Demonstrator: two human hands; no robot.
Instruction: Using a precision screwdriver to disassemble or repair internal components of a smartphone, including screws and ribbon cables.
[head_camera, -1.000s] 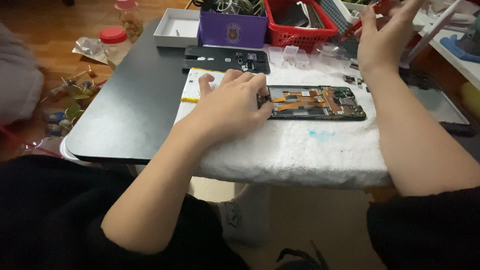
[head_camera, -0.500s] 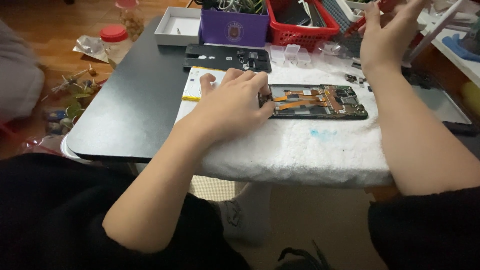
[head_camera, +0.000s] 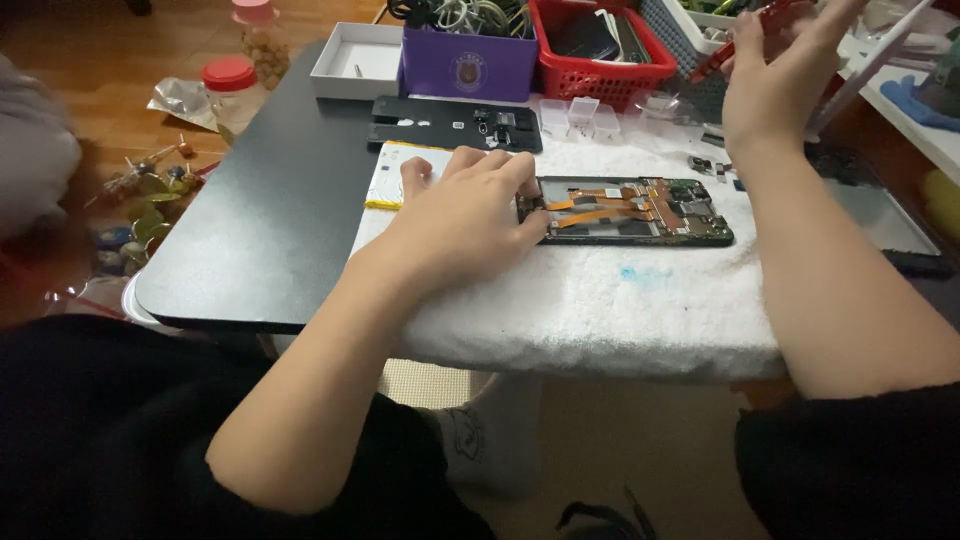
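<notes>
**Opened phone held down, parts still in the frame**

The opened phone (head_camera: 625, 210) lay on a white towel (head_camera: 600, 300) spread over the near edge of the black table (head_camera: 260, 230). Its back cover (head_camera: 455, 125) was already off and lay apart on the table at about 11 o'clock from the phone. Inside the frame the orange ribbon cables and the green board at its right end were still in place, so the stripping looked only partly done.

The left hand (head_camera: 465, 215) rested flat on the phone's left end, fingers (head_camera: 520, 190) bent and pressing on the frame's edge, gripping nothing; a yellow-edged flat piece (head_camera: 390, 180) lay partly under it. The right hand (head_camera: 775, 85) was raised at 1 o'clock from the phone, well apart from it, its fingers spread open near a red tool (head_camera: 735, 45); whether they touched it could not be told.

Small loose parts (head_camera: 705, 165) lay on the towel just beyond the phone. Clear little trays (head_camera: 580, 110), a purple box (head_camera: 470, 60) and a red basket (head_camera: 600, 40) stood at 12 o'clock.
</notes>
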